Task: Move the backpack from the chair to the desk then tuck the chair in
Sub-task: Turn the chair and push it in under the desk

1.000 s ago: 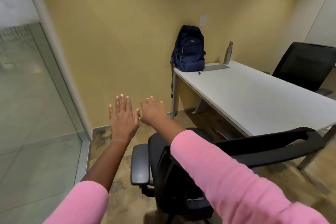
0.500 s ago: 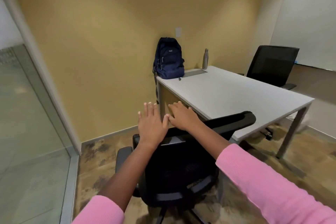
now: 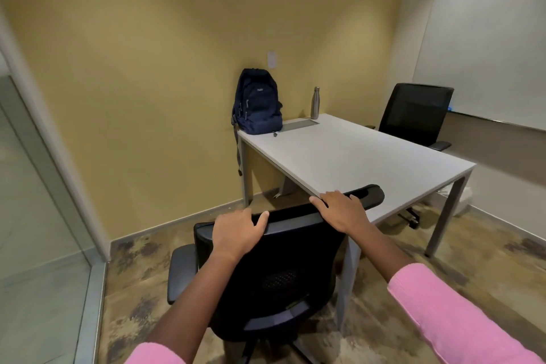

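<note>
A dark blue backpack point(image 3: 257, 102) stands upright on the far left corner of the white desk point(image 3: 354, 156), leaning against the yellow wall, one strap hanging over the edge. The black mesh office chair point(image 3: 266, 275) stands in front of me at the desk's near corner, its backrest facing me. My left hand point(image 3: 236, 232) grips the left part of the backrest's top edge. My right hand point(image 3: 342, 211) lies over the right part of that edge, fingers curled on it. The seat is hidden behind the backrest.
A steel bottle point(image 3: 315, 102) and a grey mat point(image 3: 298, 125) sit at the desk's far end. A second black chair point(image 3: 413, 114) stands beyond the desk on the right. A glass partition point(image 3: 38, 230) runs along the left; a whiteboard point(image 3: 487, 38) hangs on the right wall.
Both hands have dropped from the air onto the top of the chair's backrest and closed on it. The view has pulled back and swung right, showing more of the desk.
</note>
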